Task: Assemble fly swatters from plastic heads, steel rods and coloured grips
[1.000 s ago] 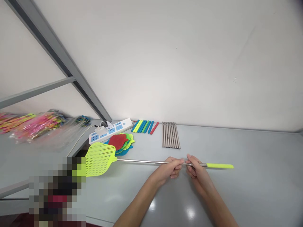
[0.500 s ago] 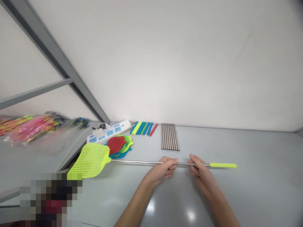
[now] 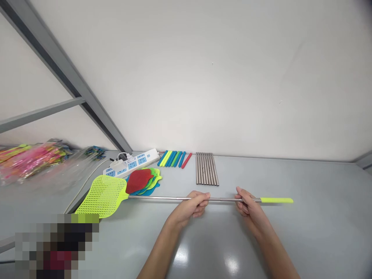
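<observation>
Power strip behind swatter head

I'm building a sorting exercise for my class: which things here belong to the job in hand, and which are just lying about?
Likely part of the job:
yellow-green swatter, held by the left grip and right grip
mesh heads
coloured handles
metal rods

Apparently just lying about:
power strip
bagged items at far left

Bare hands; slim forearms, bare to view's edge.
</observation>
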`<state>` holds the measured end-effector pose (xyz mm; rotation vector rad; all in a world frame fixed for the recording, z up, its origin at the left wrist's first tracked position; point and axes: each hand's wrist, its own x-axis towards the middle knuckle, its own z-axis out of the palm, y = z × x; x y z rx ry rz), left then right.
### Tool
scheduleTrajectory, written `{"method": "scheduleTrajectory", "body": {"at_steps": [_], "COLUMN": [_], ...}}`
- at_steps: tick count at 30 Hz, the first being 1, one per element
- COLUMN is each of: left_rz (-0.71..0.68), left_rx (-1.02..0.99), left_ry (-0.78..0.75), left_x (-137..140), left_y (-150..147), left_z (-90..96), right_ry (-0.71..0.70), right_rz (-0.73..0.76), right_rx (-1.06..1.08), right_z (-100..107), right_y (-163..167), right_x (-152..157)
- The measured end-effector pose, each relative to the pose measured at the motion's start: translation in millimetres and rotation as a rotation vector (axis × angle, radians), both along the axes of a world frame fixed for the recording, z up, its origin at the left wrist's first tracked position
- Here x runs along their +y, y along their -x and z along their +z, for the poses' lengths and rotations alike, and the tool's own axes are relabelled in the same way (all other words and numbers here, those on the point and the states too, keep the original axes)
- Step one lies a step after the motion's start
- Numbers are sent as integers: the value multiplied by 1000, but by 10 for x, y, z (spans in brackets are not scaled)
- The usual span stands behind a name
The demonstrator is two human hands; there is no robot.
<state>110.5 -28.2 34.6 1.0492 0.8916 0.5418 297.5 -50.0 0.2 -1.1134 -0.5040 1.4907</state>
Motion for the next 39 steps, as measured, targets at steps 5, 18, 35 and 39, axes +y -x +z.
{"method": "scheduleTrajectory", "body": {"at_steps": [5,18,35,39], "left_rz": [-13,83,-11,-34], "left_rx": [-17,-19,-28,-80], "left_ry": [-7,25,-15,17], "left_x": [12,-14,-41,-23], "left_y": [32,115,-273,-358], "left_z": [8,-168,-182,-218], "right_ry": [5,39,62,26], "right_rz": [-1,68,-52,-59], "right_rx": [3,87,122,117], "right_z": [19,-155,-116,-117], "right_y": [-42,174,218,251], "right_x": [15,-104,-78,-104]}}
